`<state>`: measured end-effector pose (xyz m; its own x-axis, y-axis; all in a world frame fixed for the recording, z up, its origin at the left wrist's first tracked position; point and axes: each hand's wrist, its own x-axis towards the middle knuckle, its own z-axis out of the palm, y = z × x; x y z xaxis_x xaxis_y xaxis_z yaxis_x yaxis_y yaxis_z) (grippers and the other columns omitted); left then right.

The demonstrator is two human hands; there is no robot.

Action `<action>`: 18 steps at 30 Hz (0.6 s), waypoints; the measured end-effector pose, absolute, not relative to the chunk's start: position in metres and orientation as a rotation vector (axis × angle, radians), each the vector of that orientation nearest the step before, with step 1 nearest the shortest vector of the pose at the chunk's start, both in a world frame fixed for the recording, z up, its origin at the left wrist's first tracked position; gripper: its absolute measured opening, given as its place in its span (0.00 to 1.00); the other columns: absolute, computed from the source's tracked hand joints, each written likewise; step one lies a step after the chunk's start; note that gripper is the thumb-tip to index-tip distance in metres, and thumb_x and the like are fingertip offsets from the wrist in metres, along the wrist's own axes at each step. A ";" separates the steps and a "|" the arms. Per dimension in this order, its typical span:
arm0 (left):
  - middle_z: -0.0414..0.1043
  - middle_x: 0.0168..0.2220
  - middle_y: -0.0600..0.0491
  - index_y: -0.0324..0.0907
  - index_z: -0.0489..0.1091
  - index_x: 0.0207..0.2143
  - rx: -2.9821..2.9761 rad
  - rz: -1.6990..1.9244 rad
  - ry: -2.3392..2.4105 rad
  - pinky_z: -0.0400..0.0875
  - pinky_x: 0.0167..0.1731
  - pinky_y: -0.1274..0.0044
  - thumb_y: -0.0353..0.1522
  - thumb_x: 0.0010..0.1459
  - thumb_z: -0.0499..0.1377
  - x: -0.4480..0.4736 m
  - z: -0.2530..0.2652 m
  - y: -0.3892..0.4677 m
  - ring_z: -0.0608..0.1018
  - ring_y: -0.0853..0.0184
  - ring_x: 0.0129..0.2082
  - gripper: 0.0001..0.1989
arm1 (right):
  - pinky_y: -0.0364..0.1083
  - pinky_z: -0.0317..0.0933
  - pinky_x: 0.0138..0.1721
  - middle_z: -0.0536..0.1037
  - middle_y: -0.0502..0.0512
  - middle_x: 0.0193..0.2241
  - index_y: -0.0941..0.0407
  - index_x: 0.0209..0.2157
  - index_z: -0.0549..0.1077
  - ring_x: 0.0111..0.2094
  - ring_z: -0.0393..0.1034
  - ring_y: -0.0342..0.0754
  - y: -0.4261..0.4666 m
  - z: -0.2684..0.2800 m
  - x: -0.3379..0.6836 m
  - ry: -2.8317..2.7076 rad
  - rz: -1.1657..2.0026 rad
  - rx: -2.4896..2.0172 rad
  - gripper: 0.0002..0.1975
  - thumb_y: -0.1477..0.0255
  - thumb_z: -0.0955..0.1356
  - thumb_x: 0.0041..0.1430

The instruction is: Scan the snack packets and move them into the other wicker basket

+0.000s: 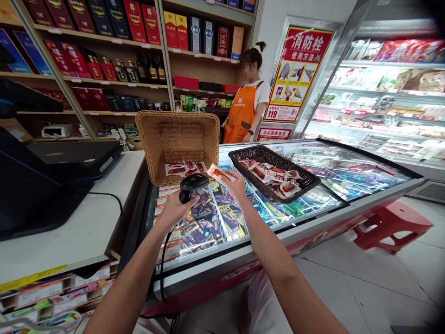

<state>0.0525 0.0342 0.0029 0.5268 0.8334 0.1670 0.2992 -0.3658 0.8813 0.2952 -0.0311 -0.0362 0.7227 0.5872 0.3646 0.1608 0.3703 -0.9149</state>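
While one black scanner (pixel 193 182) is held just beside one sausage packet (pixel 219 173), left hand (pixel 174 211): fingers wrapped around the scanner's handle, the head uppermost, the black cable (pixel 163 264) hanging down below the wrist.
Right hand (pixel 237 184): fingers narrowed to a pinch on the packet's near end; the far end juts free toward the scanner.
Packet, held: one, white-edged wrapper, reddish-brown contents; in the air above the glass-topped freezer (pixel 239 242), between the two baskets.
Tan basket (pixel 153 148): one, wicker, beyond the scanner; a few like packets (pixel 185 168) inside, toward its near side.
Dark basket (pixel 308 182): one, wicker, on the freezer glass to the right; a larger heap of like packets (pixel 273 175) inside.
Counter (pixel 129 178): white, at far left, beside the freezer.
Attendant: one person in an orange apron (pixel 237 111), standing beyond the freezer, well apart from both hands.
Step, as judged: reading the held packet with the scanner.
Good handling, advised: pinch at the edge so fingers leave the print bare; flatten wrapper creases and tilt away glare; aim the scanner's window squarely at the code; leave slack in the cable.
Not determinable: where the code lies; whether the trigger is pressed.
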 end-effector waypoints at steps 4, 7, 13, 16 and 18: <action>0.69 0.20 0.56 0.45 0.72 0.30 1.913 0.706 0.891 0.61 0.20 0.75 0.55 0.47 0.69 0.053 0.003 0.034 0.70 0.65 0.21 0.24 | 0.55 0.75 0.52 0.86 0.60 0.44 0.55 0.40 0.83 0.45 0.80 0.57 -0.028 -0.040 0.296 -0.762 0.307 -1.183 0.26 0.53 0.81 0.43; 0.67 0.19 0.57 0.46 0.69 0.28 1.880 0.730 0.909 0.59 0.19 0.76 0.54 0.45 0.70 0.054 0.003 0.032 0.69 0.66 0.19 0.25 | 0.56 0.75 0.52 0.86 0.60 0.43 0.56 0.42 0.82 0.45 0.81 0.57 -0.025 -0.042 0.297 -0.765 0.264 -1.209 0.26 0.53 0.80 0.46; 0.63 0.15 0.58 0.47 0.64 0.27 1.729 0.801 0.901 0.58 0.18 0.75 0.55 0.45 0.71 0.055 0.004 0.039 0.65 0.68 0.15 0.26 | 0.60 0.66 0.63 0.82 0.65 0.52 0.54 0.51 0.79 0.56 0.75 0.61 -0.042 -0.025 0.323 -0.624 -0.296 -1.481 0.20 0.57 0.70 0.64; 0.64 0.15 0.58 0.47 0.63 0.26 1.677 0.881 0.939 0.59 0.18 0.75 0.54 0.42 0.72 0.053 0.007 0.044 0.65 0.68 0.15 0.27 | 0.66 0.62 0.66 0.74 0.74 0.59 0.58 0.60 0.72 0.63 0.68 0.65 -0.062 -0.016 0.349 -0.383 -0.571 -1.503 0.23 0.61 0.62 0.72; 0.65 0.16 0.58 0.47 0.64 0.27 1.644 0.922 0.970 0.59 0.18 0.75 0.54 0.40 0.73 0.051 0.009 0.047 0.66 0.68 0.15 0.28 | 0.68 0.60 0.66 0.70 0.77 0.61 0.60 0.64 0.68 0.66 0.65 0.66 -0.074 -0.016 0.366 -0.214 -0.739 -1.516 0.24 0.66 0.57 0.73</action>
<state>0.0507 0.0465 0.0095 0.3934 0.9111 0.1233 0.1686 -0.2033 0.9645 0.3662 -0.0744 -0.0162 0.7688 -0.3044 0.5624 0.5578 -0.1109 -0.8226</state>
